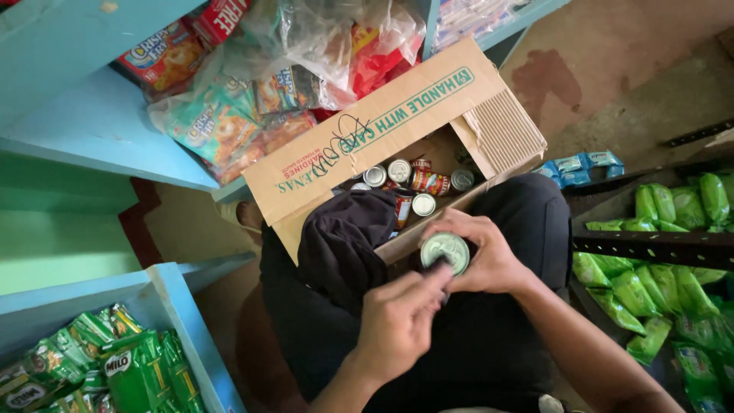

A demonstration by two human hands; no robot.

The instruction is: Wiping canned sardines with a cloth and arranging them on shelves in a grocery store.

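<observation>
View from above my lap. My right hand [489, 256] cups a small round can [445, 251], its fingers curled round the rim, lid up, just in front of the open cardboard box [367, 138] of like cans [397, 170] on my knees. My left hand [397, 325], fingers pressed together, rubs a bit of dark cloth [344, 241] on the lid. To wipe well, I judge: steady the can, sweep the whole lid, rim included.
</observation>
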